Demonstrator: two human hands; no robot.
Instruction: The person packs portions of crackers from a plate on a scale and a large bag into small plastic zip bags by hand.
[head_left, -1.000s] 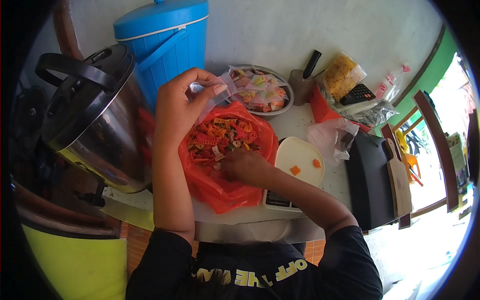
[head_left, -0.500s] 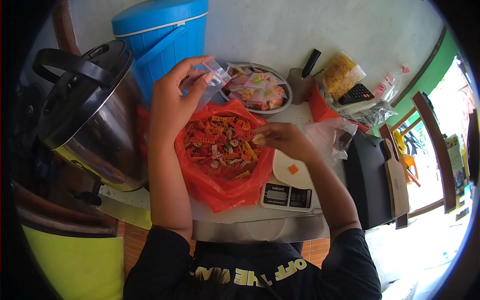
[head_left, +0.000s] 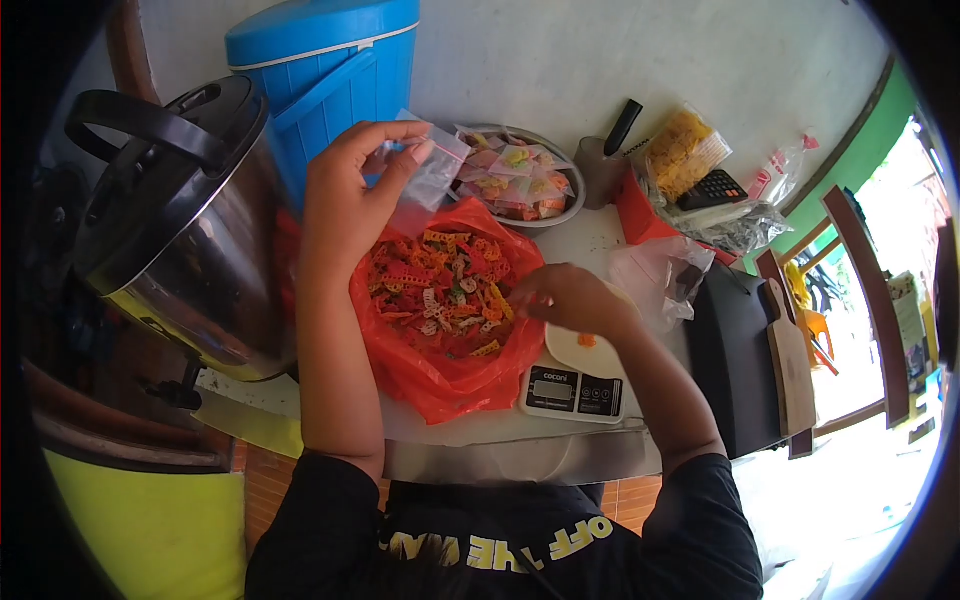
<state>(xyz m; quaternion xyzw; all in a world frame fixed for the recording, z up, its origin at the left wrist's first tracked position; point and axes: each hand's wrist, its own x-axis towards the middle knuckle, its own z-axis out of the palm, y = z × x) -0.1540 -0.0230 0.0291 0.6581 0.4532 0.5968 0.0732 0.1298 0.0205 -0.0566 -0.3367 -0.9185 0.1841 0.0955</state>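
A small clear zip bag (head_left: 430,178) is pinched between the thumb and fingers of my left hand (head_left: 365,170), above the far left rim of a red plastic bag (head_left: 400,375). Colourful dry snack pieces (head_left: 450,290) fill the red bag. My right hand (head_left: 570,298) hovers at the right rim of the bag, fingers curled and partly apart; whether a piece is between them cannot be made out. Under that hand is the kitchen scale (head_left: 572,392) with a pale plate (head_left: 570,352), on which an orange piece (head_left: 587,340) shows.
A metal bowl (head_left: 575,205) of filled small bags stands behind. At left are a steel pot (head_left: 210,250) and a blue container (head_left: 340,90). To the right are a red box (head_left: 637,212), a crumpled clear bag (head_left: 655,280), a black case (head_left: 730,360) and a wooden board (head_left: 790,365).
My right hand has come up out of the snacks to the bag's right rim; a pale piece seen in its fingers earlier no longer shows. The small bag now hangs more open to view.
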